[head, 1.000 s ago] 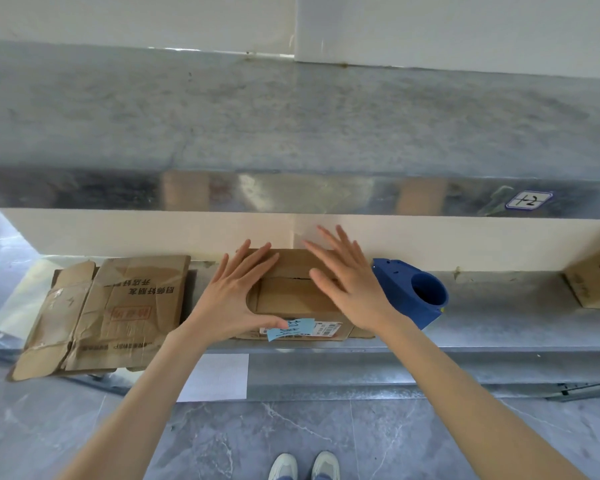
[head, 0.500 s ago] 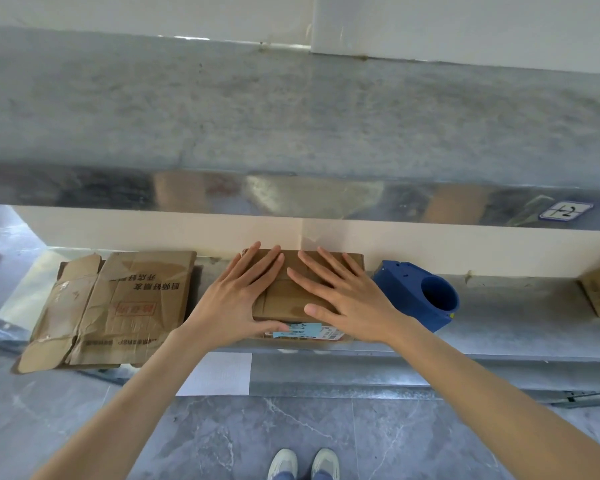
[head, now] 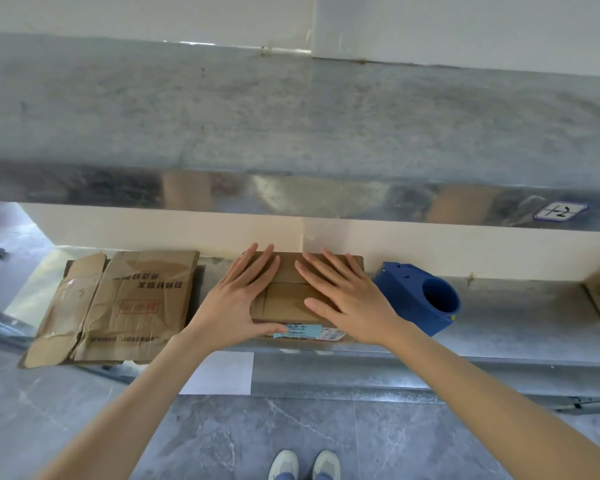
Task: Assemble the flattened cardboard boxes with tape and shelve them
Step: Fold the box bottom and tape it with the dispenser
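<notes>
Looking down from the head view, the small cardboard box (head: 291, 301) is sat on the lower shelf (head: 506, 327), running from back wall to front edge, roughly mid-length. It's pressed from above by the left hand (head: 234, 306) and right hand (head: 352, 303), fingers straight and spread, nothing gripped. Flattened cardboard (head: 118, 306) is laid towards the shelf's left end, overhanging the front edge; a blue plastic block (head: 406, 289) is parked just right of the box

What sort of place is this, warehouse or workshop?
Probably a stockroom or warehouse: galvanised metal shelving, a handwritten label on its front edge, and flattened cardboard boxes lying on the lower shelf.
</notes>
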Tool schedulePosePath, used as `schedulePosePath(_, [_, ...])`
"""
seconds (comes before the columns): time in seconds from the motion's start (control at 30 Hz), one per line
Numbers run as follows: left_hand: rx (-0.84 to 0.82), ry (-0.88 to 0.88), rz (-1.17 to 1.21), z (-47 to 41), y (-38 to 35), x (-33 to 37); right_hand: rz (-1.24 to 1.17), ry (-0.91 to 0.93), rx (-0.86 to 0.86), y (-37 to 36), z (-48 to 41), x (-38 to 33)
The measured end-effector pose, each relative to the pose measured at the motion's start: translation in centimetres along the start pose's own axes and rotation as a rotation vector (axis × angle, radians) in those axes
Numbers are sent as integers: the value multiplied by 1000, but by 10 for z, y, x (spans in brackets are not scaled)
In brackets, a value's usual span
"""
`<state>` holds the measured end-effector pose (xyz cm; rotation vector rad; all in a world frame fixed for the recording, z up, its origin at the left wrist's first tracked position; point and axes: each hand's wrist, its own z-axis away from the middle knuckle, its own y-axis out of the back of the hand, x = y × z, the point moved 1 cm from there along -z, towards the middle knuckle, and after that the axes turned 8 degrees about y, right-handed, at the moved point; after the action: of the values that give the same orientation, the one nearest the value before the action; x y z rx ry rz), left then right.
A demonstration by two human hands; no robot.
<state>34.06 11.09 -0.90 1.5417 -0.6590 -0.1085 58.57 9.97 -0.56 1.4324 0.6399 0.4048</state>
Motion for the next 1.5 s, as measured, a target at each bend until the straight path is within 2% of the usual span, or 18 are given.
schedulePosePath(0.13, [39, 168, 285, 3, -7, 1, -68, -129, 96, -2, -1, -1])
schedulePosePath(0.2, [60, 205, 420, 5, -11, 2, -165, -169, 203, -4, 0, -2])
schedulePosePath(0.3, [68, 205, 504, 5, -11, 4, -562, -299, 409, -5, 4, -2])
schedulePosePath(0.37, [40, 198, 527, 4, -6, 4, -763, -360, 461, -1, 6, -2])
schedulePosePath(0.4, [17, 182, 500, 4, -3, 4, -786, -358, 458, 1, 6, -2])
schedulePosePath(0.47, [-7, 118, 332, 3, 5, 0, -675, -301, 420, 7, 8, 0])
schedulePosePath(0.53, [1, 55, 147, 1, 12, -1, -448, -203, 365, 15, 10, 2])
schedulePosePath(0.63, [16, -3, 5, 0, 15, 2, -232, -73, 282, 24, 10, 2])
schedulePosePath(0.73, [8, -48, -61, 2, 8, 5, -89, 60, 152, 20, 10, 1])
schedulePosePath(0.87, [27, -78, -61, 2, 0, 3, 14, 89, 22, 5, 11, 8])
schedulePosePath(1.13, [-6, -69, -23, 0, 1, 2, 9, 88, 35, 3, 8, 11])
schedulePosePath(1.2, [-33, -31, 63, 1, 3, 3, -47, 67, 82, 3, 10, 9])
schedulePosePath(1.33, [-19, 86, 253, -1, 6, 3, -234, -44, 293, 5, 13, 7])
schedulePosePath(1.5, [7, 165, 402, 2, -3, 3, -270, -68, 264, -2, 14, 11])
